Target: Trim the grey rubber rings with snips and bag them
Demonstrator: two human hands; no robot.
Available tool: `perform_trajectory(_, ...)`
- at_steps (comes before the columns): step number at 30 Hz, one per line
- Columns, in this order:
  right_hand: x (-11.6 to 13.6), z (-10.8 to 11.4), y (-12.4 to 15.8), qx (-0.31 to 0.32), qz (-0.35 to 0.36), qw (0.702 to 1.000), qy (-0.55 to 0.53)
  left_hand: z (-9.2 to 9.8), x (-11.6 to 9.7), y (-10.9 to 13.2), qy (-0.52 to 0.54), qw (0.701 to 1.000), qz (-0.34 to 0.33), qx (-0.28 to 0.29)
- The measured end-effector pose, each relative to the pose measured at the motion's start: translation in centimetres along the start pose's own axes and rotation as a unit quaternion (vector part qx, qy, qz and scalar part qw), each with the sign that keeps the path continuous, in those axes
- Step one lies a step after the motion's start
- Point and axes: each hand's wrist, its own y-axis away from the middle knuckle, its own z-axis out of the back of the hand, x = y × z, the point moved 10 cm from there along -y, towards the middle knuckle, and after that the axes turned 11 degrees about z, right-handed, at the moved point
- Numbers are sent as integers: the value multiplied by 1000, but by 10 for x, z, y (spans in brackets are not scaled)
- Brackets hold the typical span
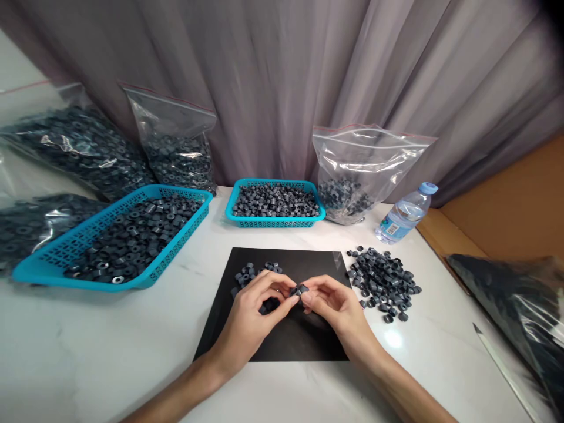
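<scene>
Over the black mat [304,341], my left hand [259,302] and my right hand [337,302] meet fingertip to fingertip. Both pinch a small dark grey plastic nut-like piece [300,289] between thumb and fingers; whether it is one piece or two together I cannot tell. A small pile of similar dark grey pieces [249,272] lies on the mat, partly hidden behind my left hand. To the right of my right hand, a larger loose heap of such pieces [383,279] spreads on the white table.
Two blue baskets [176,258] [275,222] hold many pieces. Clear zip bags of pieces [176,153] stand at the back left, another bag [348,194] at the back right. A water bottle [403,217], a cardboard box [511,200] and a dark plastic bag [515,311] are on the right.
</scene>
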Motion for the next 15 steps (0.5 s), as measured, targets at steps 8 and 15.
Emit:
perform_trajectory(8,4,3,-1,4,15,1000,-1,0,-2,1,17,1000,3,3)
perform_trajectory(15,7,0,-2,7,18,1000,13,-6,16,0,76,993,79,40)
